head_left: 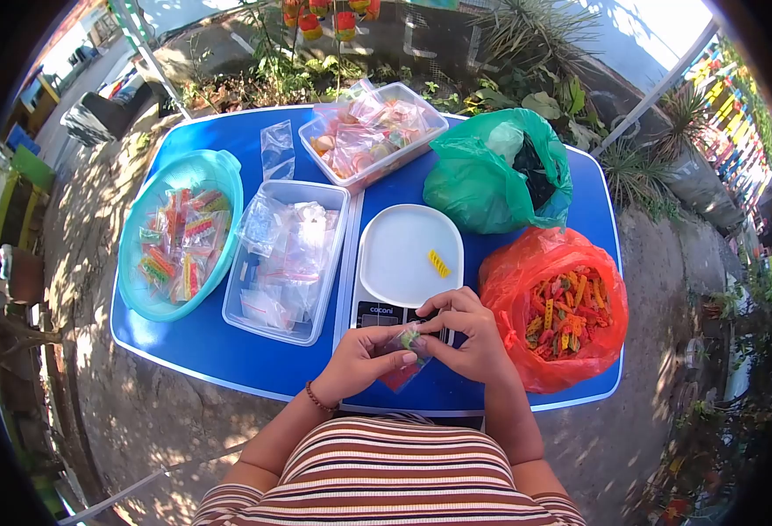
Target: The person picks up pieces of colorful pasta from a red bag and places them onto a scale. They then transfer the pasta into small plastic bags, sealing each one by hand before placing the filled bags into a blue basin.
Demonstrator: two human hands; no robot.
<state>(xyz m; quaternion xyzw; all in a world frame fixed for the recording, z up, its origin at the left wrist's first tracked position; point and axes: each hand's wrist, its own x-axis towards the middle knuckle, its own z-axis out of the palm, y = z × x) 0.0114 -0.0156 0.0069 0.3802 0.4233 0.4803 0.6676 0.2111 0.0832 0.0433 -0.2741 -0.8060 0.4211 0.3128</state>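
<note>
In front of my body, my left hand (359,361) pinches a small clear plastic bag (401,373) between thumb and fingers. Colored contents, green near the top and reddish below, show through it. My right hand (472,340) is closed at the bag's upper edge, its fingertips partly hiding the opening. Just beyond both hands stands a kitchen scale (380,310) with a white weighing tray (393,245). One yellow spiral-shaped piece (438,263) lies on that tray. To the right, a red plastic bag (513,326) sits open, full of red, orange, yellow and green spiral pieces (570,311).
A turquoise basin (131,254) at the left holds filled packets. Beside it, a clear container (340,254) holds empty plastic bags. Another container (434,131) of packets and a green plastic bag (465,193) stand farther back. A loose bag (277,151) lies on the blue table (184,351).
</note>
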